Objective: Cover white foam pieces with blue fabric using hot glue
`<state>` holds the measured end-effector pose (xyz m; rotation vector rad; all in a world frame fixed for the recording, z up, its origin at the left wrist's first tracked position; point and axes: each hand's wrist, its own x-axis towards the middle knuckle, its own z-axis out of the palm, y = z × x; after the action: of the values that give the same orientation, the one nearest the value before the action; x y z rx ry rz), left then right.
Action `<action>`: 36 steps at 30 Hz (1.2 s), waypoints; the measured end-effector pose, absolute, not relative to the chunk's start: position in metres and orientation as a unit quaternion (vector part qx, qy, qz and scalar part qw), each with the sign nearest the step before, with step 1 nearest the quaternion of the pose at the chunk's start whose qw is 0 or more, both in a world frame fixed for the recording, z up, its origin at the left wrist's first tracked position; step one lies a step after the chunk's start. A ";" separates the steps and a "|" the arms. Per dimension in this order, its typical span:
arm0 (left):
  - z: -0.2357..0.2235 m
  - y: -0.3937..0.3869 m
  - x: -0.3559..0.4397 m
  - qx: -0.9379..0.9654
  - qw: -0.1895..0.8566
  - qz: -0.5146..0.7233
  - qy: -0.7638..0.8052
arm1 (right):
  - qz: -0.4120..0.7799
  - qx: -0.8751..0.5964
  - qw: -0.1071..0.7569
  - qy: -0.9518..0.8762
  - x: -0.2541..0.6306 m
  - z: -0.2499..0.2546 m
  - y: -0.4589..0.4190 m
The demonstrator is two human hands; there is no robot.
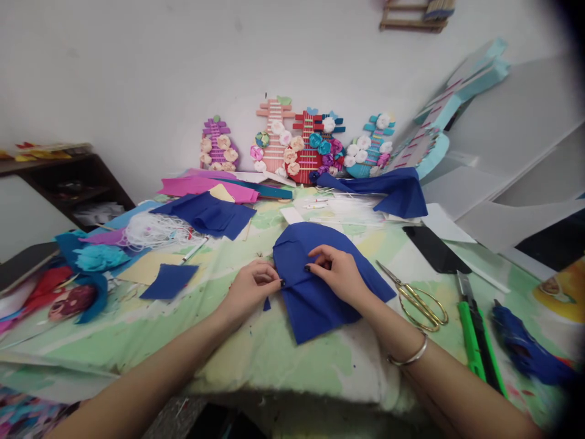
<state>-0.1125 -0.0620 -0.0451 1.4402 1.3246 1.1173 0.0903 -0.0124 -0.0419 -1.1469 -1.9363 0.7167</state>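
Two bare hands work at a blue sheet [311, 311], which lies on the cloth-covered table [237, 372] straight in front of us, its rounded end away from us. Our left hand [256, 283] is at the sheet's left edge: the dark-nailed thumb reaches that edge and the fingers curl in close above it, though we cannot tell whether the edge is clamped between them. Our right hand [338, 271] is over the middle of the sheet, fingers bent, with thumb and forefinger a little apart and their tips at the blue surface. A crease crosses the sheet between our hands. Just below our left thumb we see a small blue scrap [267, 304]. Near the sheet's right edge lie gold-handled scissors [418, 305], their blades pointing away from us. Farther right we have a green cutter [470, 341] with its blade out, and beyond it a black phone [436, 250]. Left of our hands, well apart, rests a blue square [169, 281].
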 end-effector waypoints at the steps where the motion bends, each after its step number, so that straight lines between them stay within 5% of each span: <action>1: -0.043 -0.063 -0.110 0.551 0.466 0.454 0.523 | 0.273 -0.447 0.380 -0.763 0.090 -0.042 -0.012; 4: -0.039 -0.062 -0.103 0.458 0.546 0.491 0.502 | 0.258 -0.440 0.376 -0.774 0.090 -0.043 -0.011; 17: -0.047 -0.058 -0.093 0.453 0.597 0.488 0.447 | 0.183 -0.440 0.340 -0.811 0.087 -0.044 -0.012; 36: -0.046 -0.060 -0.091 0.495 0.570 0.488 0.439 | 0.170 -0.496 0.280 -0.804 0.088 -0.040 -0.024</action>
<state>-0.0914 -0.0595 -0.0463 1.1607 1.0297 1.1451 0.0877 -0.0243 -0.0397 -1.3314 -2.1563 0.4566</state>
